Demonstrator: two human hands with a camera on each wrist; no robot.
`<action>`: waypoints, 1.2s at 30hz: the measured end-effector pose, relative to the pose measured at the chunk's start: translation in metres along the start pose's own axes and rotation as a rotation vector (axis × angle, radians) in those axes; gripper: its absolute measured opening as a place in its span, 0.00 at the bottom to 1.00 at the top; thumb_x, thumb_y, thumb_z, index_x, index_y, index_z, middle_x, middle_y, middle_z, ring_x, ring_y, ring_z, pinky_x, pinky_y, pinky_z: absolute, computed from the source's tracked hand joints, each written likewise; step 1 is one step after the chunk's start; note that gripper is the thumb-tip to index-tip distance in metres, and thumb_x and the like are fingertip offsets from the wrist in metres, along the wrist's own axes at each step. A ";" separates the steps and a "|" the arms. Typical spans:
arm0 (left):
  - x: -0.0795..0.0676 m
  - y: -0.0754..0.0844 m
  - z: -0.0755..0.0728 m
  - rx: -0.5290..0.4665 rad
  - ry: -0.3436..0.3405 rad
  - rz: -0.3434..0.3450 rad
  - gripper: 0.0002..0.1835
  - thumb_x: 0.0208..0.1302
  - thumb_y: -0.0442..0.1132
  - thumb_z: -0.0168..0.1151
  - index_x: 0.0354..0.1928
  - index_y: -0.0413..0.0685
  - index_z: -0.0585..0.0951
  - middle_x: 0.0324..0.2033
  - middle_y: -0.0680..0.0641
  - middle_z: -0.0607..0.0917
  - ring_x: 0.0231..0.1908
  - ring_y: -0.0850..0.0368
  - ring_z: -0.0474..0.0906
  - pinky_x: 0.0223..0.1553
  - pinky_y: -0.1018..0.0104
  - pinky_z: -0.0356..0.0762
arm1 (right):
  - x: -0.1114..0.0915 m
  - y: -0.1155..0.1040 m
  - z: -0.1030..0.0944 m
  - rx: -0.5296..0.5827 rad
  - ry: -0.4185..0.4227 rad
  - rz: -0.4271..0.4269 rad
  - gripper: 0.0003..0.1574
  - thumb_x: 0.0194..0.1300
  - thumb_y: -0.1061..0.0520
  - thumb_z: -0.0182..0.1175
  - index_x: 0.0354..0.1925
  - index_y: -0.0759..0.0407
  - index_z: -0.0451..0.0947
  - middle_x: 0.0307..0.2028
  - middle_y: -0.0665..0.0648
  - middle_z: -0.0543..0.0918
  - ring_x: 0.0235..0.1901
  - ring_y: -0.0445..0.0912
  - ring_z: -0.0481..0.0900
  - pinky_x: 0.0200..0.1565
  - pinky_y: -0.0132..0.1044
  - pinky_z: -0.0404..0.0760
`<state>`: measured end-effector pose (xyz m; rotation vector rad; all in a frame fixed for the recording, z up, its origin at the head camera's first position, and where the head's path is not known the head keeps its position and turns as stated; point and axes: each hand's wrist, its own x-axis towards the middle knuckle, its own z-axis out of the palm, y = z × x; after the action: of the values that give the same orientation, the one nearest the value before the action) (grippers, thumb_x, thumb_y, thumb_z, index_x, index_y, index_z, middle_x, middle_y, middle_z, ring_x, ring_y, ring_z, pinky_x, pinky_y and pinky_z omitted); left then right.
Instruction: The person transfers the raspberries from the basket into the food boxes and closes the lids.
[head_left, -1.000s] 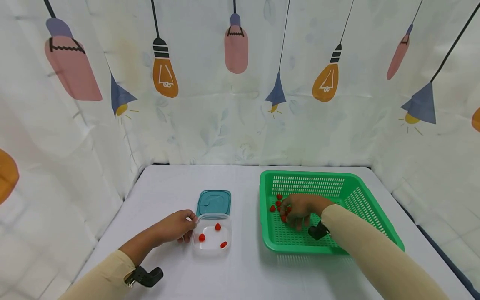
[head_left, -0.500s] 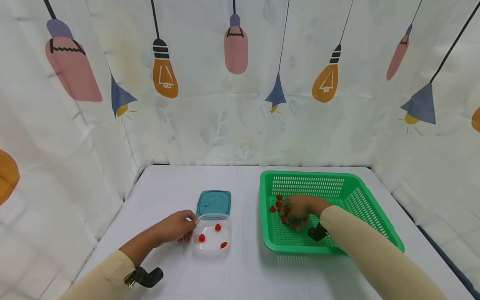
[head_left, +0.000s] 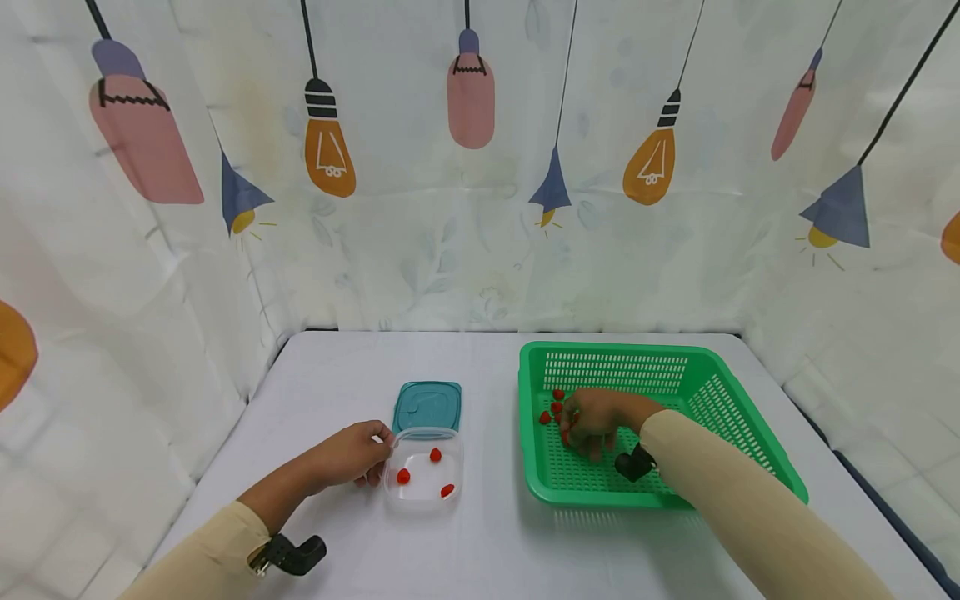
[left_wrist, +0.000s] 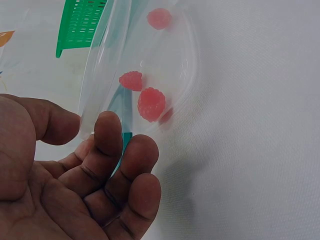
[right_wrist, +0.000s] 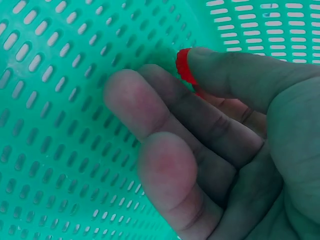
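Observation:
My left hand (head_left: 356, 454) pinches the left rim of a small clear plastic container (head_left: 417, 461), thumb on one side and index fingertip on the other. Three red raspberries (left_wrist: 151, 104) lie apart on the container's floor. Inside the green basket (head_left: 622, 347), my right hand (head_left: 592, 418) reaches down near the left wall. Its thumb presses on a raspberry (right_wrist: 184, 65), which it partly covers; the index finger behind is mostly hidden. Several more raspberries (head_left: 557, 407) lie in the basket, just left of the right hand's fingers.
A teal lid (head_left: 427, 406) lies flat on the white-covered table (head_left: 480, 550), right behind the container. The basket has raised slotted walls. A hanging white curtain (head_left: 405, 275) printed with lamps surrounds the table's back and sides.
The right hand's fingertips shift very slightly among the raspberries in the basket. My left hand and the container stay where they were.

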<state>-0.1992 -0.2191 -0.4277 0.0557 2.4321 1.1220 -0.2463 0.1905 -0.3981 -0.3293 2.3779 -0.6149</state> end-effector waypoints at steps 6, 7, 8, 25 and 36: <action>0.001 -0.001 0.000 0.002 -0.003 0.015 0.08 0.75 0.37 0.56 0.50 0.42 0.76 0.26 0.43 0.81 0.28 0.49 0.77 0.32 0.58 0.78 | -0.002 -0.001 -0.006 0.058 0.007 -0.019 0.08 0.67 0.64 0.61 0.45 0.58 0.80 0.30 0.58 0.87 0.28 0.53 0.87 0.27 0.45 0.84; 0.001 0.000 0.000 0.002 -0.003 0.014 0.08 0.75 0.37 0.56 0.50 0.42 0.76 0.26 0.43 0.81 0.28 0.49 0.77 0.31 0.58 0.78 | -0.003 -0.001 -0.007 0.073 0.006 -0.019 0.08 0.67 0.64 0.61 0.45 0.58 0.80 0.31 0.59 0.87 0.28 0.54 0.87 0.28 0.46 0.84; 0.000 0.000 0.000 0.002 -0.003 0.013 0.08 0.75 0.37 0.56 0.50 0.42 0.76 0.26 0.43 0.81 0.28 0.49 0.77 0.31 0.58 0.78 | -0.004 -0.001 -0.008 0.080 0.007 -0.020 0.08 0.67 0.64 0.61 0.45 0.58 0.80 0.31 0.59 0.87 0.28 0.54 0.87 0.28 0.46 0.84; 0.001 0.001 -0.001 0.008 -0.005 0.019 0.09 0.75 0.37 0.56 0.51 0.41 0.76 0.26 0.44 0.81 0.28 0.50 0.77 0.32 0.57 0.78 | -0.005 -0.005 -0.027 0.168 0.021 -0.055 0.10 0.73 0.56 0.58 0.46 0.60 0.80 0.38 0.59 0.87 0.35 0.57 0.87 0.30 0.48 0.85; 0.002 -0.001 0.000 -0.003 -0.006 0.001 0.08 0.75 0.37 0.56 0.50 0.42 0.76 0.27 0.43 0.81 0.28 0.49 0.77 0.31 0.58 0.78 | -0.002 -0.010 -0.032 0.205 0.035 -0.093 0.14 0.76 0.56 0.53 0.47 0.62 0.82 0.40 0.60 0.87 0.36 0.53 0.88 0.34 0.52 0.86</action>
<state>-0.2009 -0.2194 -0.4287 0.0592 2.4253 1.1251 -0.2644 0.1939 -0.3706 -0.3419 2.3177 -0.9062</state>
